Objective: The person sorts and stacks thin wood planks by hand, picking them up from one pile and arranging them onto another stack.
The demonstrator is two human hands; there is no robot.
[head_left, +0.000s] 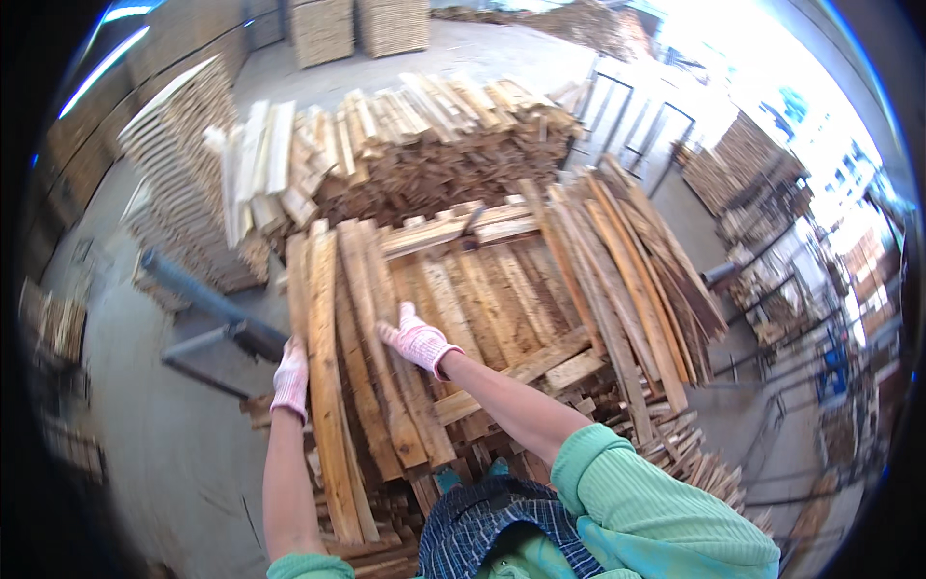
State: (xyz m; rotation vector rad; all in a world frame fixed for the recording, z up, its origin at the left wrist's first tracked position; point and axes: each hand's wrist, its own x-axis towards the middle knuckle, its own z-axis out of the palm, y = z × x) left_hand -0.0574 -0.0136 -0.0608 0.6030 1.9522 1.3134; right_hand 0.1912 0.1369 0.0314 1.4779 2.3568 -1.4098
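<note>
On near stack, left side: loose row of long boards (pixel 329 396) between two gloved hands. Left hand (pixel 290 379) at row's outer edge; fingers partly hidden, cannot tell whether gripping. Right hand (pixel 421 344) open, thumb apart from fingers, at row's inner side; contact with wood unclear. Second row of boards (pixel 617 280) lies at right. Small dark object (pixel 470 241) on crosswise planks (pixel 506 225) too blurred to name. Shoes mostly hidden below checked cloth (pixel 482 531). Upper right background lost in glare.
</note>
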